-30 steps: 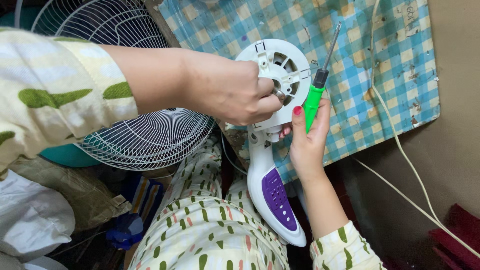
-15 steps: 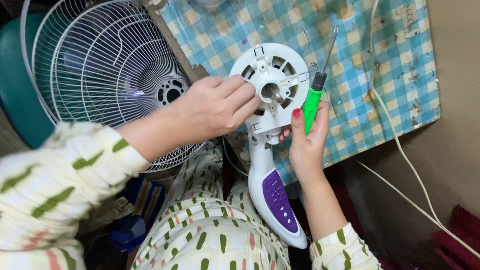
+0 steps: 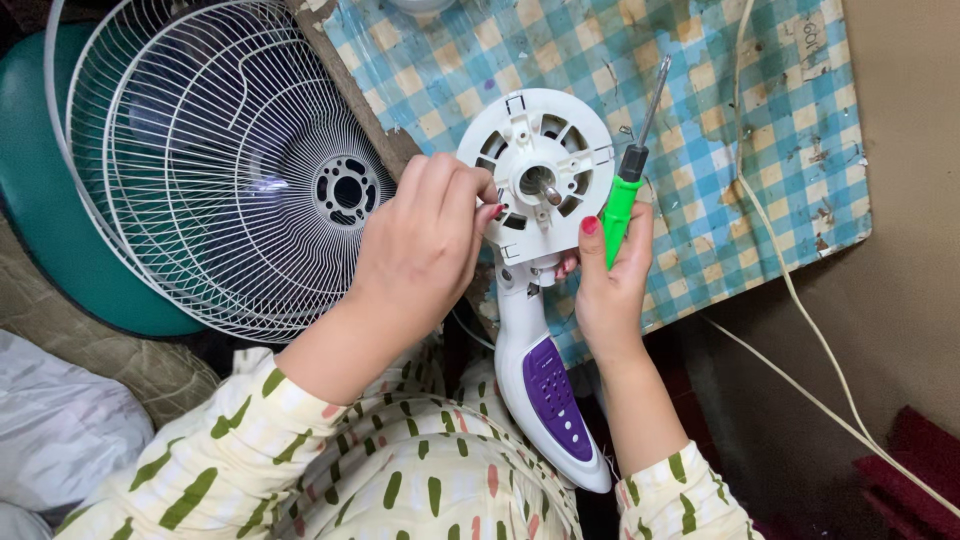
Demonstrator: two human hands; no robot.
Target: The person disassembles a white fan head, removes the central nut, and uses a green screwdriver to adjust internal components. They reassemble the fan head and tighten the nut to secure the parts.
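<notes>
A white fan motor housing (image 3: 548, 160) with a round slotted face and a centre shaft stands on a white neck with a purple control panel (image 3: 555, 400). My left hand (image 3: 420, 250) pinches the housing's left rim with its fingertips. My right hand (image 3: 610, 275) supports the neck from the right and also grips a green-handled screwdriver (image 3: 628, 175), its metal shaft pointing up and to the right. The fan body rests on my lap, between patterned sleeves.
A white wire fan guard (image 3: 220, 170) leans at the left over a teal round base (image 3: 40, 210). A blue-and-yellow checked cloth (image 3: 720, 120) covers the surface behind. A white cord (image 3: 790, 290) trails down the right. A white bag (image 3: 60, 430) lies lower left.
My left hand has drawn back from covering the housing's face to its left rim, uncovering the slotted face and shaft. The view has shifted so more of the wire guard shows. The right hand stays put.
</notes>
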